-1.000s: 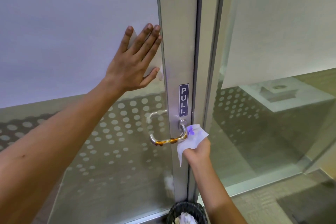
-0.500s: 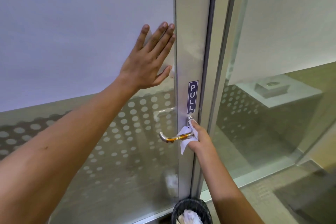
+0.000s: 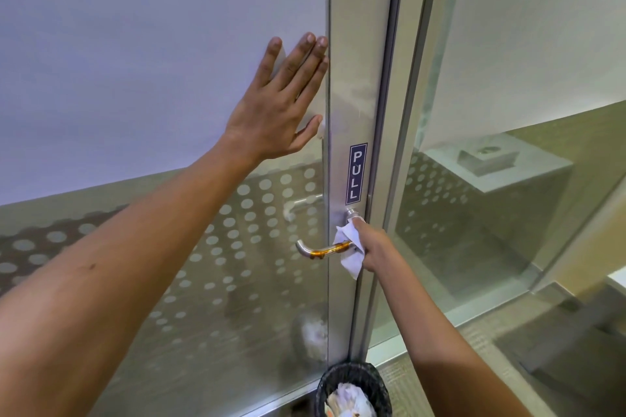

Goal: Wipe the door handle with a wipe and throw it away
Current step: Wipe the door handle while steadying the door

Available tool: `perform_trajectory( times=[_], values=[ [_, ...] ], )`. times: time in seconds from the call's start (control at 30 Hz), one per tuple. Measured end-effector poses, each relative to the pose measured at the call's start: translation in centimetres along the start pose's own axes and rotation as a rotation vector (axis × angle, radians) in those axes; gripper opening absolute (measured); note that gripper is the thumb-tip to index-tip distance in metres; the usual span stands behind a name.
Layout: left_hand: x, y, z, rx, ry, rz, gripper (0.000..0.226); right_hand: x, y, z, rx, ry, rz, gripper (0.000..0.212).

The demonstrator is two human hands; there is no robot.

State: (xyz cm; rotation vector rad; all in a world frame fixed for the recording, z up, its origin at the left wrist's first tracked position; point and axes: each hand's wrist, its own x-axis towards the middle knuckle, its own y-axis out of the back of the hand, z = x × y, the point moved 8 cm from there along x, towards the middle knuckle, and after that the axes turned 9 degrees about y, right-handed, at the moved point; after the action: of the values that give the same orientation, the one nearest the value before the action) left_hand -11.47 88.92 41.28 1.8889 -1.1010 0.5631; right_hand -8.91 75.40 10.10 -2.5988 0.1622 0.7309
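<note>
A metal lever door handle with an orange-brown smear along its bar sticks out to the left from the door's aluminium stile, below a blue PULL sign. My right hand grips a white wipe wrapped around the handle's right end, near its pivot. A corner of the wipe hangs below the bar. My left hand lies flat with spread fingers on the frosted glass, up and left of the handle.
A black mesh bin with crumpled white wipes inside stands on the floor right below the handle. The glass door has a dotted band in its lower half. A fixed glass panel stands to the right of the frame.
My right hand went from holding the wipe loosely just off the handle's pivot to clasping it around the handle's right end. My left hand has stayed flat on the glass.
</note>
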Motion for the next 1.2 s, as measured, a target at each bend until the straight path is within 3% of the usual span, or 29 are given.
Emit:
perform_trajectory(
  times=[0.07, 0.2, 0.3, 0.53, 0.8, 0.93, 1.2],
  values=[
    [0.0, 0.0, 0.0, -0.008, -0.001, -0.005, 0.076, 0.2, 0.1, -0.8, -0.211, 0.104, 0.032, 0.033],
    [0.1, 0.0, 0.1, -0.002, -0.007, -0.016, 0.076, 3.7, 1.2, 0.0, -0.376, 0.129, -0.016, 0.053],
    [0.1, 0.0, 0.1, -0.002, -0.007, -0.016, 0.075, 2.0, 0.7, -0.6, -0.381, 0.127, -0.051, 0.050],
    [0.0, 0.3, 0.1, -0.004, -0.002, -0.009, 0.075, -0.4, -0.3, -0.2, -0.149, 0.088, -0.080, 0.031],
    [0.0, 0.2, 0.1, -0.004, -0.005, -0.004, 0.075, -0.4, -1.0, 1.5, 0.126, 0.119, 0.015, 0.025],
    [0.0, 0.2, 0.1, -0.020, -0.007, -0.009, 0.075, -0.7, -1.3, 2.2, 0.281, 0.127, 0.067, 0.034],
    [0.0, 0.2, 0.1, -0.039, -0.016, -0.005, 0.076, -2.1, -2.1, 2.4, 0.166, 0.296, 0.229, 0.029]
  ],
)
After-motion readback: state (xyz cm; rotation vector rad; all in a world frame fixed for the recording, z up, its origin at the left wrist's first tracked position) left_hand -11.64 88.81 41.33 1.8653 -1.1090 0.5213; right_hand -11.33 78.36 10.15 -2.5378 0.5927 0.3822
